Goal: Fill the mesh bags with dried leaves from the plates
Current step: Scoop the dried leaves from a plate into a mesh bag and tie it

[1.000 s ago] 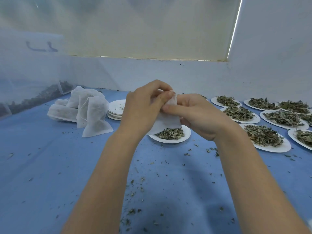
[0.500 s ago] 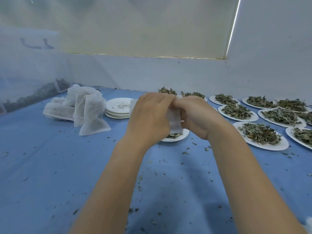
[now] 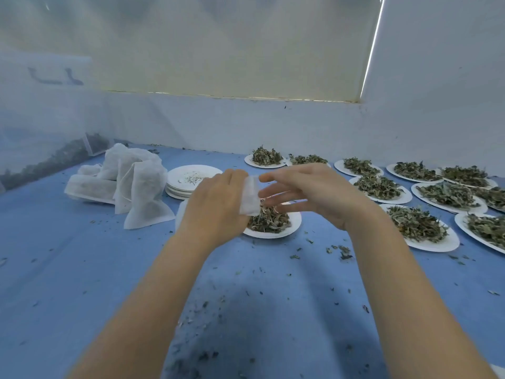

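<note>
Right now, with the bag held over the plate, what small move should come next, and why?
Probably the right hand dips to pinch leaves from the plate: its fingers are spread above them, and the left hand holds the bag beside them.

Small-batch leaf sorting and bagging station, enclosed by white mesh netting.

The work surface is a blue sheet [image 3: 68,269] scattered with leaf fragments. White netting [image 3: 41,127] forms the left side; a plain white wall [image 3: 273,127] and a drawn pale blind [image 3: 218,45] close the back. At least 9 white plates of dried leaves [image 3: 377,187] are laid out in rows at right. A stack of used plates [image 3: 191,181] and a heap of white mesh bags [image 3: 131,181] sit at left. The layout indicates repeated manual portioning, not a domestic kitchen.
</note>
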{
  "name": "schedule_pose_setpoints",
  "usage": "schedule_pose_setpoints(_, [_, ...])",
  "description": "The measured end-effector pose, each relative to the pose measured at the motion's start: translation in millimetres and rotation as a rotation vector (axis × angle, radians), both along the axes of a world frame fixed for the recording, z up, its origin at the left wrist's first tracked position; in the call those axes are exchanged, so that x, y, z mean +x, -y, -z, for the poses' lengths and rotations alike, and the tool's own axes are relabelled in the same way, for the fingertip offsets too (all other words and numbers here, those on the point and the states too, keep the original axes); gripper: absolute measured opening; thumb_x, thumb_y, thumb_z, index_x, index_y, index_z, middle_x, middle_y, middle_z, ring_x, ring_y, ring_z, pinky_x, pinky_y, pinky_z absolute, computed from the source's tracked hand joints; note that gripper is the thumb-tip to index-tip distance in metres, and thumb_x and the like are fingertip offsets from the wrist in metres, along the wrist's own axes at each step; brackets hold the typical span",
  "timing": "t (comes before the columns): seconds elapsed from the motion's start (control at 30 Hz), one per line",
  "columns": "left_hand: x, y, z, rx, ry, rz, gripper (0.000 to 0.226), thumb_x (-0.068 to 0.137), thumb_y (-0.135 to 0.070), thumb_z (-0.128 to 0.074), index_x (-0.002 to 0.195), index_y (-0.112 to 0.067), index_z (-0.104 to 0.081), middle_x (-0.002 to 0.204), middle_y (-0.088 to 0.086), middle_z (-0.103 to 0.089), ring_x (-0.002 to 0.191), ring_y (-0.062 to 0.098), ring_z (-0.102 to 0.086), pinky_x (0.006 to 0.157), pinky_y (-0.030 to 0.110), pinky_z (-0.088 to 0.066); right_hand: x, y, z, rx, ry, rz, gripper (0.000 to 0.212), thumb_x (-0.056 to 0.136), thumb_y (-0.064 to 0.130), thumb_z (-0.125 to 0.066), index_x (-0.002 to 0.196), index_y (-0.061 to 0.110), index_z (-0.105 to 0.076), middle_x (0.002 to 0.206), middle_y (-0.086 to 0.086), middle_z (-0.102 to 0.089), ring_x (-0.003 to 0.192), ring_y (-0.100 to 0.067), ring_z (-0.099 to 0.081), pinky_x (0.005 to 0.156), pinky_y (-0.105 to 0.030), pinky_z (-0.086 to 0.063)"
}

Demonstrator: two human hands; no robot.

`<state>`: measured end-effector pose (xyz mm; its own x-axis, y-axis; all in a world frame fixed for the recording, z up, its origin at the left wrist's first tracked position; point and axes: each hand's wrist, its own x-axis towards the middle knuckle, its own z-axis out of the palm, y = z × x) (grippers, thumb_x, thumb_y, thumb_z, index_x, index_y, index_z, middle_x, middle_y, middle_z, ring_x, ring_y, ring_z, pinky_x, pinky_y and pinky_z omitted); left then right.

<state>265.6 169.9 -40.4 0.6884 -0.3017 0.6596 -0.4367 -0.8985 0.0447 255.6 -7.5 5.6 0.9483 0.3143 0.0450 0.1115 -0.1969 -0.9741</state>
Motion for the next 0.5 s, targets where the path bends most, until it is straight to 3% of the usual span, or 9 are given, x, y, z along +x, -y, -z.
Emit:
schedule_pose_setpoints(0.13, [18.2, -26.0, 5.4, 0.079, -0.108, -0.08, 0.039, 0.077, -0.024, -0.064, 0.111, -0.009, -0.051, 0.101, 0.007, -0.059, 0.091, 0.03, -0.053, 0.064, 0.03, -0.025, 36.9, 9.1, 15.1, -0.549, 0.24, 0.3, 0.022, 0.091, 0.027, -0.057, 0.108, 0.021, -0.069, 0.106, 0.0, -0.07, 0.088, -0.012, -0.063, 0.076, -0.021, -0.048])
schedule_pose_setpoints(0.23, [32.1, -37.5, 14.6, 0.078, -0.23, -0.121, 0.038, 0.078, -0.029, -0.06, 0.111, -0.015, -0.047, 0.105, 0.001, -0.057, 0.094, 0.025, -0.052, 0.062, 0.029, -0.025, 61.7, 6.3, 38.6, -0.821, 0.239, 0.21, 0.043, 0.089, 0.044, -0.059, 0.128, 0.025, -0.056, 0.125, -0.001, -0.058, 0.108, -0.016, -0.054, 0.083, -0.023, -0.035])
schedule_pose_setpoints(0.37, [49.9, -41.0, 25.7, -0.059, -0.332, -0.096, 0.042, 0.075, -0.026, -0.063, 0.114, -0.017, -0.047, 0.108, -0.001, -0.053, 0.098, 0.021, -0.049, 0.061, 0.028, -0.022, 87.5, 1.3, 62.6, -0.93, 0.151, 0.195, 0.063, 0.085, 0.057, -0.056, 0.139, 0.03, -0.041, 0.137, -0.004, -0.047, 0.118, -0.022, -0.05, 0.084, -0.028, -0.035])
schedule_pose_setpoints(0.5, [67.9, -33.7, 35.5, -0.136, -0.377, -0.029, 0.051, 0.071, -0.025, -0.068, 0.116, -0.015, -0.046, 0.111, 0.001, -0.052, 0.103, 0.022, -0.049, 0.075, 0.028, -0.034, 103.1, 0.6, 72.5, -0.936, 0.134, 0.206, 0.049, 0.088, 0.053, -0.055, 0.131, 0.029, -0.052, 0.126, -0.002, -0.056, 0.085, -0.017, -0.05, 0.08, -0.027, -0.042])
